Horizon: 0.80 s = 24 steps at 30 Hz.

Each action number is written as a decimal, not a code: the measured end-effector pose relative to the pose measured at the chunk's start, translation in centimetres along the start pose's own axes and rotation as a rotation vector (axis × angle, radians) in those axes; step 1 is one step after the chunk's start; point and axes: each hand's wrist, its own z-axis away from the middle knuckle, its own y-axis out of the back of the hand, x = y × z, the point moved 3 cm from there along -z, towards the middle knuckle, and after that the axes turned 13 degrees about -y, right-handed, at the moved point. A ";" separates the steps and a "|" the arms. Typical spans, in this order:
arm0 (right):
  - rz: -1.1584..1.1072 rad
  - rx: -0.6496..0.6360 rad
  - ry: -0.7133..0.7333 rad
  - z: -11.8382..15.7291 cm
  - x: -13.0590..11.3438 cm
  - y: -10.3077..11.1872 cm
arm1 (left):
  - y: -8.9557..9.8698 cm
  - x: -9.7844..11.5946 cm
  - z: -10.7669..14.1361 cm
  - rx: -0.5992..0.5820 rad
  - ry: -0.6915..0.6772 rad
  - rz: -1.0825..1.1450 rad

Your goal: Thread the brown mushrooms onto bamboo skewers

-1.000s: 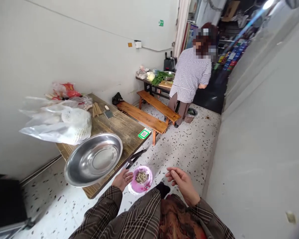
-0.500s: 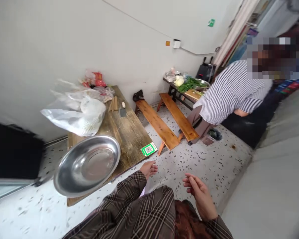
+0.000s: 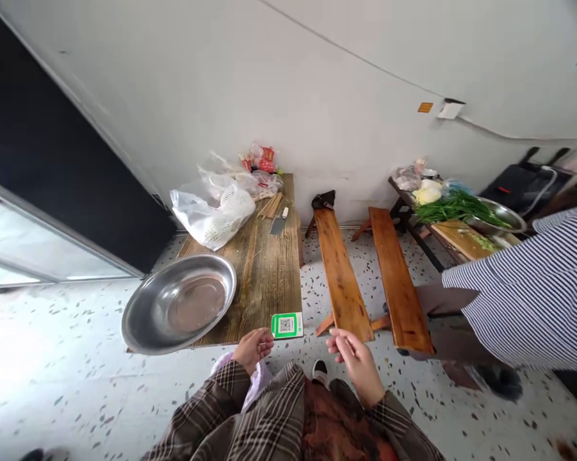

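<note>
L hand, lower ctr of frame, is by the counter's near edge, fingers loosely curled, slightly apart. It's right beside the green-edged QR card, lying lower ctr at the counter's corner; can't tell if they touch. R hand, lower ctr-right, hangs above the floor, fingers half bent, thumb close to index. Steel basin sits ctr-left; knife & plastic bag lie farther up.
</note>
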 end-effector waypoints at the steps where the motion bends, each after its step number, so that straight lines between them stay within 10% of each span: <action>1: 0.028 -0.040 0.017 -1.3 -0.8 0.6 | -1.2 -0.2 0.2 0.019 -0.005 0.019; 7: 0.205 -0.338 0.113 -6.7 -3.6 0.0 | -4.9 -0.6 1.4 0.084 -0.020 0.093; 17: 0.269 -0.478 0.187 -10.5 -5.8 -5.5 | 0.6 0.8 0.5 0.322 -0.087 0.236; 24: 0.245 -0.507 0.140 -11.2 -6.8 -9.0 | 0.9 3.5 -1.7 0.266 -0.119 0.251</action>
